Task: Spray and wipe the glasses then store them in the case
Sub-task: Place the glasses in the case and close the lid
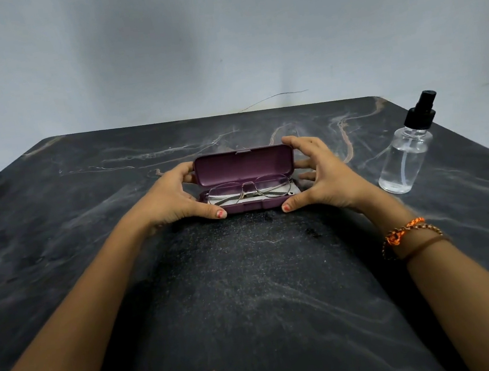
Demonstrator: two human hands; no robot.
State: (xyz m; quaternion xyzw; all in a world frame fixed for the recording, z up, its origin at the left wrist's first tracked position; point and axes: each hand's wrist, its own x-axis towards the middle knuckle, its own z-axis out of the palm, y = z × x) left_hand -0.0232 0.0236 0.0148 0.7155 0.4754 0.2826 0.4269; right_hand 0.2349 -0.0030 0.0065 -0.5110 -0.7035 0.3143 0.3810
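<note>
A purple hard case (pixel 244 165) stands open in the middle of the table, lid upright. Thin metal-framed glasses (pixel 248 188) lie folded in its lower half on a white cloth (pixel 232 200). My left hand (pixel 174 198) grips the case's left end, thumb on the front edge and fingers behind the lid. My right hand (pixel 320 173) grips the right end the same way, index finger on the lid's top corner. A clear spray bottle (pixel 405 153) with a black pump top stands upright to the right of the case, untouched.
The dark marbled table (pixel 250 292) stretches toward me between my forearms. A plain grey wall (pixel 220 49) rises directly behind its far edge. The table's right edge runs close behind the bottle. Thread bands circle my right wrist (pixel 409 237).
</note>
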